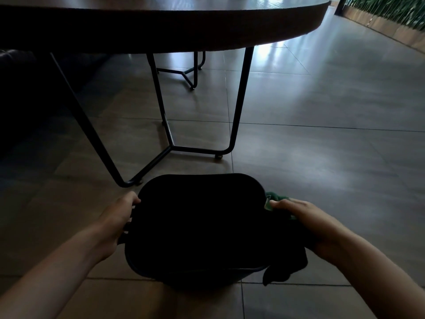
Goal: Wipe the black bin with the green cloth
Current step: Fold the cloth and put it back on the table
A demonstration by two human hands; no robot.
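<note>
Two hands clamp the black bin (195,224): left hand (115,217) bare, right hand (305,217) pressing the green cloth (276,196).

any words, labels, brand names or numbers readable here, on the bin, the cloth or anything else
None can be read.
The black bin is too dark to show any label.
The green cloth under the right hand shows no print.
The table and the floor tiles are plain.

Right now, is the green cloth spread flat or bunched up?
Bunched. The green cloth is crumpled under the right hand against the black bin side, a dark tail hanging below. The left hand grips the opposite rim.
</note>
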